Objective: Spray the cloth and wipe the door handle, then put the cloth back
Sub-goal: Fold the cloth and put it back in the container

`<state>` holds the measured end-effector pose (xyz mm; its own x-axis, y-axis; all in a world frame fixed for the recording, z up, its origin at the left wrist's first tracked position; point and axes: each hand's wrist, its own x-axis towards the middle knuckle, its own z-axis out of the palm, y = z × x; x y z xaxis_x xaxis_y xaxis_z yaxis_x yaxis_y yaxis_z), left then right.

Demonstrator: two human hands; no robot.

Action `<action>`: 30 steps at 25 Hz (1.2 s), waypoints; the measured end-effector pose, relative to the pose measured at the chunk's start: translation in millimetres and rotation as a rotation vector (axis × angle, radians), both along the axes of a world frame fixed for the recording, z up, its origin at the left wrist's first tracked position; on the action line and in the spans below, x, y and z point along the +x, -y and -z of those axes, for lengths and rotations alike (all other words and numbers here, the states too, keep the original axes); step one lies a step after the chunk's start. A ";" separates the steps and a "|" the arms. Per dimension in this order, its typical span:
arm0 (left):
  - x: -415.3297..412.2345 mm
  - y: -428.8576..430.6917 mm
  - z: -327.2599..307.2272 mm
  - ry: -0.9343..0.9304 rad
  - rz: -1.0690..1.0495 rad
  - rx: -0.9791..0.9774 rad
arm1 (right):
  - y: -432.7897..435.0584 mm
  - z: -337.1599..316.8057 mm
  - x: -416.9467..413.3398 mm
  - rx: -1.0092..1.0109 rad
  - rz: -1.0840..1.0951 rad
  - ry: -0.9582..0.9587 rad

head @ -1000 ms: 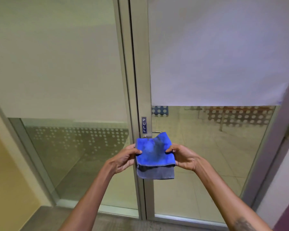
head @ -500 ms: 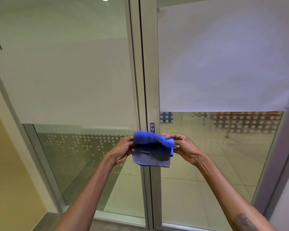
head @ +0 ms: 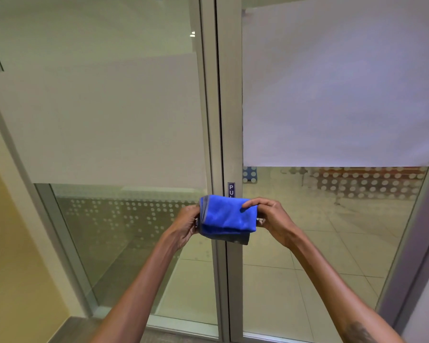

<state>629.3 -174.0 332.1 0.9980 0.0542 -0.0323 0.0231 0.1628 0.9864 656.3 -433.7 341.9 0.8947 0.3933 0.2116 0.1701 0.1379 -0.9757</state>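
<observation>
A folded blue cloth point(head: 227, 219) with a grey underside is held up in front of the door frame, just below the PULL sign point(head: 231, 189). My left hand point(head: 186, 225) grips its left edge. On the other side, my right hand point(head: 270, 216) pinches its right edge, with fingers on top. The cloth covers the door handle; only a small metal bit point(head: 259, 219) shows beside my right fingers. No spray bottle is in view.
A glass door point(head: 332, 231) with a frosted upper panel stands on the right, a fixed glass panel point(head: 124, 231) on the left, and a metal frame point(head: 229, 107) between them. A yellow wall point(head: 8, 256) is at the far left.
The open cloth has been folded over into a thicker, narrower pad, and both hands have risen a little with it toward the PULL sign. The view has tilted upward.
</observation>
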 end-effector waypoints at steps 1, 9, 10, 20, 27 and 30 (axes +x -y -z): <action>0.1 0.3 1.5 -0.030 0.001 -0.002 | -2.5 1.5 2.0 0.017 -0.006 -0.022; -4.5 -14.0 -3.7 -0.179 0.101 -0.264 | -27.0 17.3 13.9 0.078 0.053 -0.087; -5.5 -16.3 -3.6 -0.154 0.128 -0.269 | -29.8 18.5 13.8 0.103 0.085 -0.101; -8.5 -26.1 4.2 -0.020 0.087 0.007 | -54.4 11.8 -16.9 0.035 0.360 -0.013; -43.2 -25.3 6.7 -0.012 -0.041 0.072 | -55.2 15.4 -40.5 0.112 0.248 -0.007; -68.2 -22.5 0.5 -0.036 -0.087 0.068 | -52.1 12.4 -48.4 0.100 0.149 0.003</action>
<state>561.2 -151.5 331.7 0.9876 0.1440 -0.0618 0.0478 0.0987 0.9940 607.9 -381.7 329.5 0.9410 0.2328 0.2457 0.1987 0.2075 -0.9578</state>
